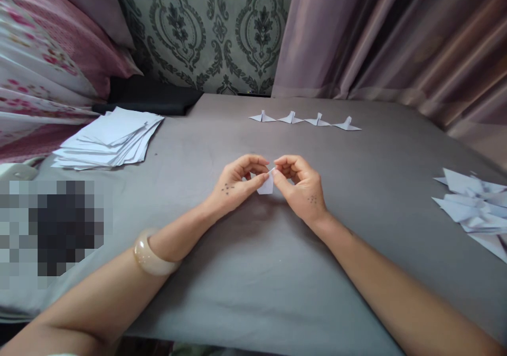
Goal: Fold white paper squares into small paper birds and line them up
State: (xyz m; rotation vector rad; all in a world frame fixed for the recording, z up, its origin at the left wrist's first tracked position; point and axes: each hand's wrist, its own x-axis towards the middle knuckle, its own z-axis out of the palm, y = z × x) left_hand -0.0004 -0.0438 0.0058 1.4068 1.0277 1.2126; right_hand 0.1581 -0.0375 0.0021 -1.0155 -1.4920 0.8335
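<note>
Between my two hands, above the middle of the grey-covered table, is a small piece of folded white paper (265,185). My left hand (240,179) pinches its upper left side between thumb and fingers. From the other side, my right hand (300,185) grips the top right corner with thumb and forefinger. The fingertips of both hands nearly meet at the paper's upper edge. Part of the paper is hidden behind my left thumb. Beyond my hands, several folded white paper figures (292,118) with pointed sides stand in a row.
A stack of white paper sheets (109,139) lies at the left, before a folded black cloth (154,96). More folded paper pieces (475,203) are heaped at the right edge. Pink curtains (336,34) and a patterned wall (217,34) bound the back. A blurred patch covers the lower left.
</note>
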